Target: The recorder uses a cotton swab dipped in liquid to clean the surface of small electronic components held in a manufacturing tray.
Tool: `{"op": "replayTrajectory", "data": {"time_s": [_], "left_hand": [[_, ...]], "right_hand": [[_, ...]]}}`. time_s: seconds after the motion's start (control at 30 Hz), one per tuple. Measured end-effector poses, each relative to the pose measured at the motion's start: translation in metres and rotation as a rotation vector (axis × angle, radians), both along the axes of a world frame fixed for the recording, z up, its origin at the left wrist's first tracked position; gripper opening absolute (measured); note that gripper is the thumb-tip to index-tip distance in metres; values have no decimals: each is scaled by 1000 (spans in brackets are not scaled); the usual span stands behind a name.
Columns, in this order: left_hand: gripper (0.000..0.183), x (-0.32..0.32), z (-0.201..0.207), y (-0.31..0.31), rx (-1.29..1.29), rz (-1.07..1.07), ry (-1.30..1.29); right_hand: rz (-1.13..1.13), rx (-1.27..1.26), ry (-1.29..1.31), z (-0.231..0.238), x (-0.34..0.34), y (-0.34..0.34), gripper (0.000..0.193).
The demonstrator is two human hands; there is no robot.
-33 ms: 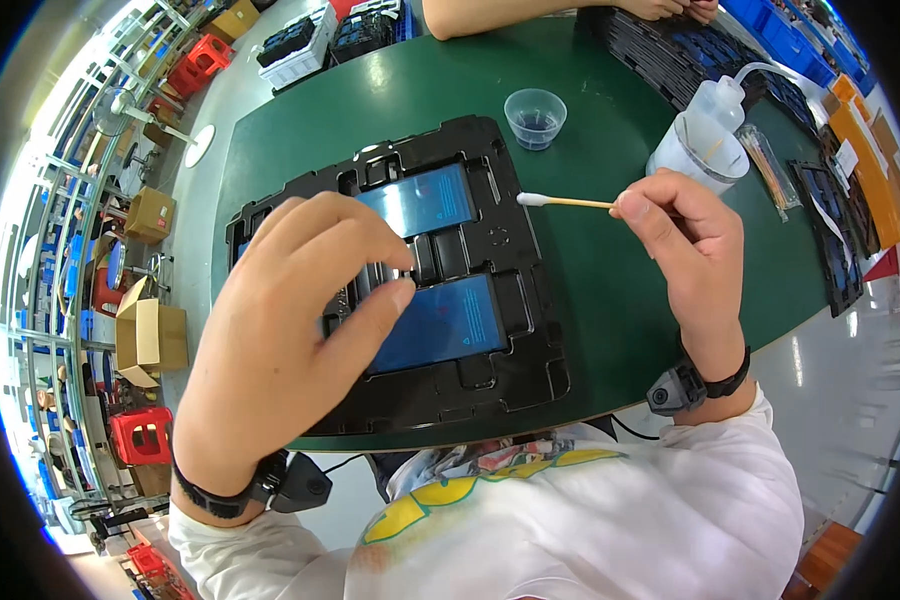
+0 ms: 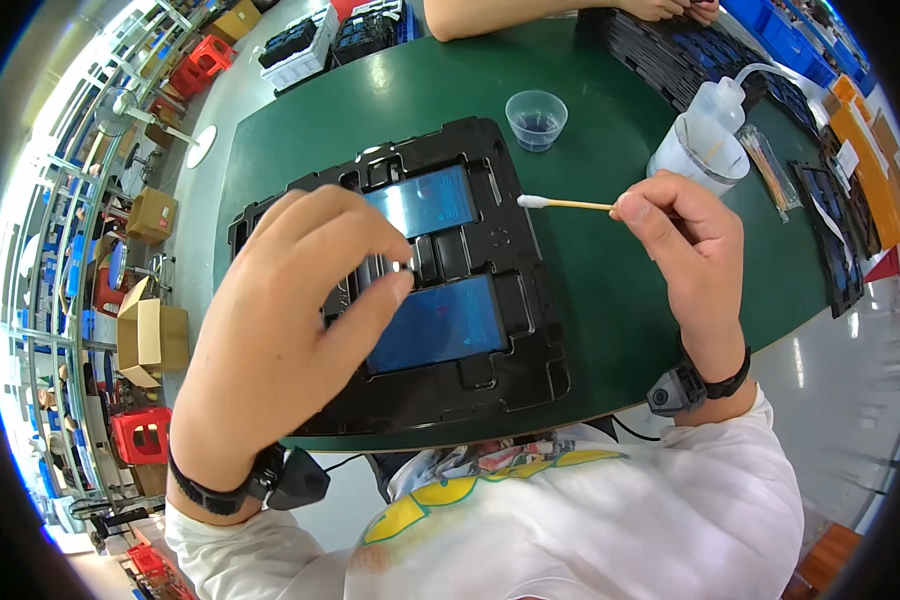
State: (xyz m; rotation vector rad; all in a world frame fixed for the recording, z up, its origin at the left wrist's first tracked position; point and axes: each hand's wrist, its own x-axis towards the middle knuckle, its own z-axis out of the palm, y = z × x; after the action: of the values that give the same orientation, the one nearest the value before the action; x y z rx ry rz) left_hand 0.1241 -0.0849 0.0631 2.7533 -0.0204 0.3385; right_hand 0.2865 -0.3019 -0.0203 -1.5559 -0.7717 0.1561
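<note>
Little has changed: the left hand (image 2: 285,310) has drawn slightly to its own left and its fingertips part a touch more, while the right hand (image 2: 695,235) stays put, pinching a cotton swab (image 2: 570,204) by its stick; the work over the tray seems barely altered. The swab's cotton end points left from that pinch, level in view with the edge of the black tray (image 2: 555,375) (whether it touches, I can't tell). Just right of the left fingertips and toward the body lies the near blue panel (image 2: 440,325); past them, away from the body, lies the far blue panel (image 2: 440,200). The left hand covers the tray's left part and some of both panels. A small bright spot shows between its thumb and forefinger, too small to name, so whether they grasp anything is unclear.
</note>
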Motion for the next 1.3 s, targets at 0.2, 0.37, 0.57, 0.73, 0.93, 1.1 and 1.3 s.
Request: {"op": "replayTrajectory", "data": {"time_s": [0.2,0.37,0.57,0.73,0.93,1.1,1.3], "left_hand": [[16,29,-9,29,15,59,62],[22,55,-31,40,-162,69,57],[24,62,-43,45,-252,83,86],[24,60,-46,48,-309,104,92],[19,61,-48,43,-323,85,65],[19,64,-52,43,-303,33,51],[20,63,-51,41,-276,20,40]], "right_hand": [[11,52,-52,-3,-2,5,14],[3,31,-80,-5,-1,4,14],[-7,18,-127,-4,0,2,14],[-9,-13,-126,-1,-1,2,14],[-17,7,-135,-4,0,4,13],[-11,-12,-134,-7,2,4,13],[-14,-23,-103,-6,1,5,14]]}}
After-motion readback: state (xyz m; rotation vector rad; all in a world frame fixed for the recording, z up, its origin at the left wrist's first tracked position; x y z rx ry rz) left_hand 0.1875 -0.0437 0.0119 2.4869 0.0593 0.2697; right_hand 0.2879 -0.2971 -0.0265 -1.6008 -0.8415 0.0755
